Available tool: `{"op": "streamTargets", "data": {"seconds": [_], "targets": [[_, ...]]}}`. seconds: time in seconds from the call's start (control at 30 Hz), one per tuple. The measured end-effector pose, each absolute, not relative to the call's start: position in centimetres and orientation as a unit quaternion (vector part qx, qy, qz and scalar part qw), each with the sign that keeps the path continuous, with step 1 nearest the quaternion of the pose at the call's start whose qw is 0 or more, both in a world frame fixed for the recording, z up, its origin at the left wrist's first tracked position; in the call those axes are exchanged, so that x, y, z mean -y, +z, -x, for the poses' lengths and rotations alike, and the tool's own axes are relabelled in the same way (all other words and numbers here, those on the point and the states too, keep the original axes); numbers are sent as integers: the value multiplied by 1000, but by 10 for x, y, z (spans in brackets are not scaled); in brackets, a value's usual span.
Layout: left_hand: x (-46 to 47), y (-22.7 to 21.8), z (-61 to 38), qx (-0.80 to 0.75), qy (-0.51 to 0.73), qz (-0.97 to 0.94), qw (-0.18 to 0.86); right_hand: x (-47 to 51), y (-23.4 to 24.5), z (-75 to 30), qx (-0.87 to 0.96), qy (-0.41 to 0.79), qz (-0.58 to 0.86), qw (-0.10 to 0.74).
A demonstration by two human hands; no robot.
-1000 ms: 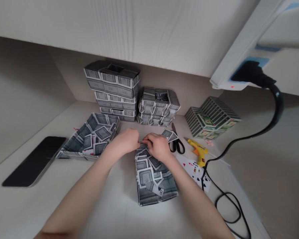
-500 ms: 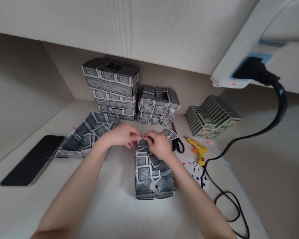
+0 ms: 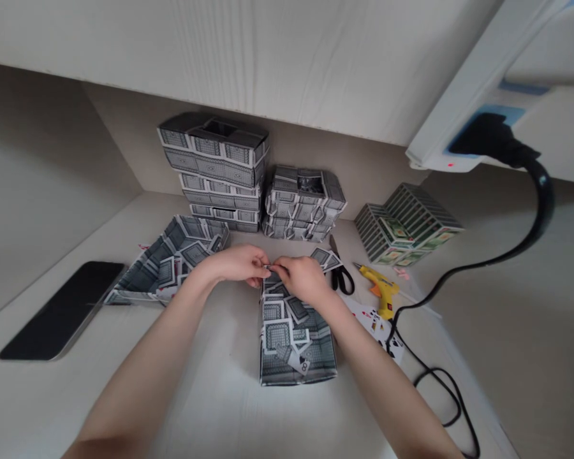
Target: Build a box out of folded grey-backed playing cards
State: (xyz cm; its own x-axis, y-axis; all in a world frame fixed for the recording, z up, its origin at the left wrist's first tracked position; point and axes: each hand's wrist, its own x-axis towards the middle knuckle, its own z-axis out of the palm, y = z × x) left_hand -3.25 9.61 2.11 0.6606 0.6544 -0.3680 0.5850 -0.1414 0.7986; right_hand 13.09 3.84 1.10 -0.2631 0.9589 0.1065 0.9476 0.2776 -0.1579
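Observation:
Below my hands stands an open box made of playing cards (image 3: 325, 366), with loose cut card pieces (image 3: 277, 335) inside, one showing a black eight. My left hand (image 3: 242, 262) is closed, its thumb and fingers pinching at the box's far left corner. Right beside it, my right hand (image 3: 303, 278) is closed too, its fingertips pinching at the far rim and nearly touching the left ones. The far end of the box is partly hidden under my right hand. Whether a small piece of card lies between the fingertips, I cannot tell.
A second card box (image 3: 134, 296) holding pieces lies left, beside a black phone (image 3: 62, 309). Behind are stacked card boxes (image 3: 215, 172) and a smaller stack (image 3: 303, 204). Scissors (image 3: 343, 279), a yellow glue gun (image 3: 381, 290), playing cards (image 3: 375, 325) and a black cable (image 3: 459, 271) are right.
My left hand has shifted slightly right and down, its fingers closing in at the box's corner. The right hand stays at the far rim, its fingers slightly moved.

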Motion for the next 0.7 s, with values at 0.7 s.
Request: {"op": "streamTargets", "data": {"seconds": [0.7], "targets": [[-91,2,0,-341,140,-854,367,-16,-15,-180,772,-6,618,149]]}}
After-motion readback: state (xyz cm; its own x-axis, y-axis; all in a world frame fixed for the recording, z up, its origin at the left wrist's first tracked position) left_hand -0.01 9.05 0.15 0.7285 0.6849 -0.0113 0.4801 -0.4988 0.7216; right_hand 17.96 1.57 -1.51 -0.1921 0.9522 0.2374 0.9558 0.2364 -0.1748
